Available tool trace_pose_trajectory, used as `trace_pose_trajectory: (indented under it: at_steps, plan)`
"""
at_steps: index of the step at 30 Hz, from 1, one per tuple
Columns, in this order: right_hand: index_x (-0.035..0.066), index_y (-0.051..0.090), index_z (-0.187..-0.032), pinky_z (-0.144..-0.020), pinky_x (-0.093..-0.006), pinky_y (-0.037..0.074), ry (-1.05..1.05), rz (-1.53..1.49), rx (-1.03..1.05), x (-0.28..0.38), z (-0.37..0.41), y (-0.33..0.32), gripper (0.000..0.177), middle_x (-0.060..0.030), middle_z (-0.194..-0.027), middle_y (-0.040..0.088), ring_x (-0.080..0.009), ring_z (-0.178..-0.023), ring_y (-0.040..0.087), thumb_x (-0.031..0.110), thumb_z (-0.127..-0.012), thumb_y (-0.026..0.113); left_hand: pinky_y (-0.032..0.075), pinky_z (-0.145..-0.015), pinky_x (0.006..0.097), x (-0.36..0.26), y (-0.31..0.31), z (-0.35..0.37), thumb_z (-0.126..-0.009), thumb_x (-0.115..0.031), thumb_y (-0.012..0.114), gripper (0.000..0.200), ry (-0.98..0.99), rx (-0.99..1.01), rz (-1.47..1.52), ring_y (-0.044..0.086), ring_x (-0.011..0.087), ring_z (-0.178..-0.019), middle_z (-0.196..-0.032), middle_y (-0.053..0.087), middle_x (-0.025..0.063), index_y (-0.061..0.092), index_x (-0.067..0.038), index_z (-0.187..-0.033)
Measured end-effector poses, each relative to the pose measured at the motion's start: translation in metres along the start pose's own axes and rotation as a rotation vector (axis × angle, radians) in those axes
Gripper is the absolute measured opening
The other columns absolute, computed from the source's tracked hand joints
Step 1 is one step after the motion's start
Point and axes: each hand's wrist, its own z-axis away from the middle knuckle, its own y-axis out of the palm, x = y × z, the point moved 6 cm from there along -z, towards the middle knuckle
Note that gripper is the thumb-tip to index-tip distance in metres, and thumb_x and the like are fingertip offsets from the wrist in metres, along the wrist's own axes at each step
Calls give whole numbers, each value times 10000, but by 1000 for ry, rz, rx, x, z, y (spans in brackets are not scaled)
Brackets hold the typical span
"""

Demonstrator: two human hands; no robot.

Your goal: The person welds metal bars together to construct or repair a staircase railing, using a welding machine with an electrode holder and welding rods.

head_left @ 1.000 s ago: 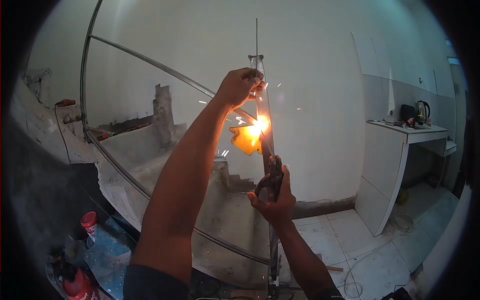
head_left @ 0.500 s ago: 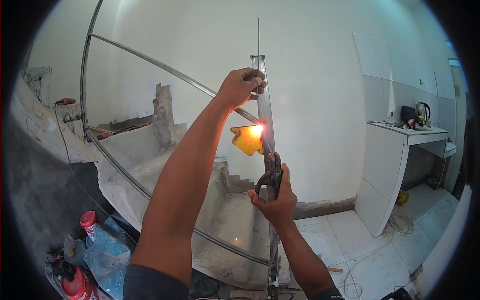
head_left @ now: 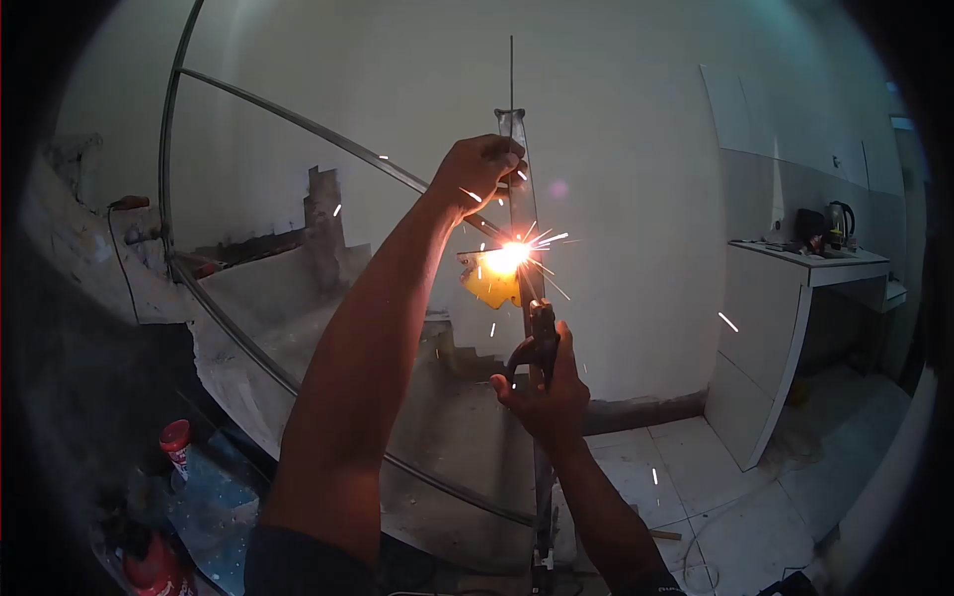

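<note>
Sparks fly at a metal post between 2 working hands

Head view: a bright spark burst point(head_left: 513, 255) flares where a slanting bar point(head_left: 323, 134) meets an upright metal post point(head_left: 524, 206), and its glare hides the exact contact. A yellow notched plate point(head_left: 490, 291) sits just below the bar, at the left side of the post.

Above the glare, the left hand point(head_left: 484, 171) has its thumb and fingertips pinched on 1 thin rod point(head_left: 512, 79), which stands upright in front of the post and rises past its top. Whether these fingers also touch the post, I cannot tell.

Below the glare, the right hand point(head_left: 549, 397) grips a dark electrode holder point(head_left: 542, 343), whose tip points up toward the sparks. Its fingers curl around the holder, partly hidden, while the thumb stands out to the left, beside the curved lever.

A lower bar point(head_left: 457, 490) slopes down to the post across the concrete steps point(head_left: 447, 412). To the right, a kettle point(head_left: 841, 221) stands on a counter point(head_left: 810, 257); at lower left is a red container point(head_left: 176, 444).
</note>
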Motion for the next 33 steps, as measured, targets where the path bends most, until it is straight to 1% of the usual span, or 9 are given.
trace_pose_trajectory:
  at_steps: [1,4,9,12,14,16,20,22,33]
  plan:
    - [-36,394,-1481,-750,-349,605,60,7,36,2,-1,-1,1150,-165,-1124,695,-273,-914,741,557,-636,902,554,-961,454,2,-1,-1,-992,-143,597,222,10,4,22,685,170,-991,-1068,703,61,669,-60,-1184]
    - [-39,404,-1477,-733,-349,605,-84,40,-49,2,-1,1,1126,-171,-1118,694,-266,-907,741,534,-644,900,559,-964,428,-1,-1,2,-978,-149,612,264,-1,-26,-37,695,219,-1056,-1115,713,105,655,-37,-1213]
    - [-43,406,-1476,-723,-344,605,-13,-26,-17,1,-1,1,1117,-173,-1143,694,-270,-902,741,540,-655,890,571,-933,402,3,-6,-6,-978,-169,622,299,72,15,-95,704,213,-1017,-1099,715,124,644,-30,-1241]
    - [-49,393,-1481,-708,-340,603,-89,-36,-38,-4,0,4,1139,-151,-1177,696,-247,-897,739,584,-667,876,569,-934,400,0,-3,-2,-997,-195,613,282,73,16,-96,696,203,-1007,-1085,712,99,649,-48,-1234]
    - [-51,374,-1492,-732,-323,603,26,-122,5,-9,6,4,1155,-130,-1177,702,-225,-942,738,606,-680,868,562,-925,397,-5,1,7,-1017,-198,587,250,-22,-38,-46,686,188,-1001,-1076,708,72,658,-70,-1219]
    - [-54,365,-1493,-758,-319,603,13,-226,10,-8,5,6,1161,-122,-1159,710,-210,-984,735,607,-685,873,561,-945,412,-8,2,8,-1017,-160,575,244,-29,-32,-39,682,178,-997,-1081,704,65,652,-40,-1214]
    - [-52,353,-1489,-781,-348,607,11,-134,-10,-7,3,5,1140,-135,-1169,703,-250,-979,738,551,-688,896,564,-935,399,-8,2,7,-1014,-137,563,252,-29,-20,-19,680,177,-1006,-1088,703,74,645,-17,-1221]
    - [-45,353,-1492,-772,-353,607,-83,-12,-41,-3,2,3,1136,-150,-1163,698,-274,-966,739,535,-682,901,567,-933,392,-10,2,9,-1015,-133,558,256,-36,-25,-30,680,177,-1014,-1094,703,78,643,-14,-1225]
    - [-47,385,-1479,-750,-356,604,-38,13,-13,5,-4,0,1124,-175,-1141,697,-282,-930,742,541,-668,894,577,-931,391,-9,0,8,-1017,-138,567,271,-6,-32,-55,687,198,-1038,-1132,706,99,638,-8,-1245]
